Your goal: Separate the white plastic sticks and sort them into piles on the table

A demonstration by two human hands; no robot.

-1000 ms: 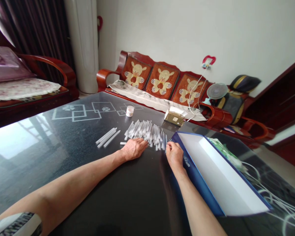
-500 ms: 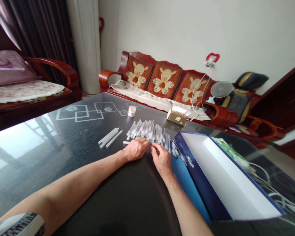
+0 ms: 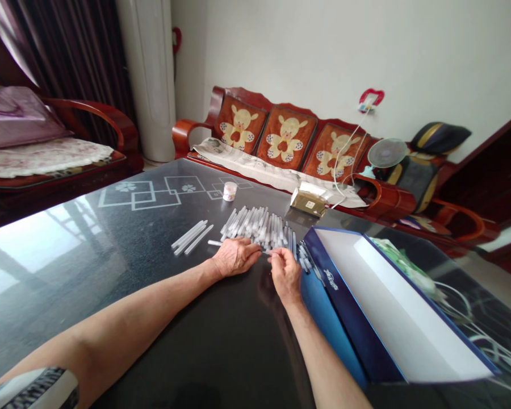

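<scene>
Your blue box (image 3: 352, 318) shows a white interior; the tissue box (image 3: 309, 203) holds white tissue. Before the stick pile (image 3: 255, 222), your left hand (image 3: 237, 257) closes round a white stick (image 3: 214, 243), long axis crosswise, one end pointing left; your right hand (image 3: 286, 275) pinches a thin piece (image 3: 266, 253), fingertips together.

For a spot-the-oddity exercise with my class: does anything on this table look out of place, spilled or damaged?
Nothing looks spilled or damaged. White cables sprawl in untidy loops on the table, right of the blue box. A few pale sticks lie apart, left of the main pile.
</scene>
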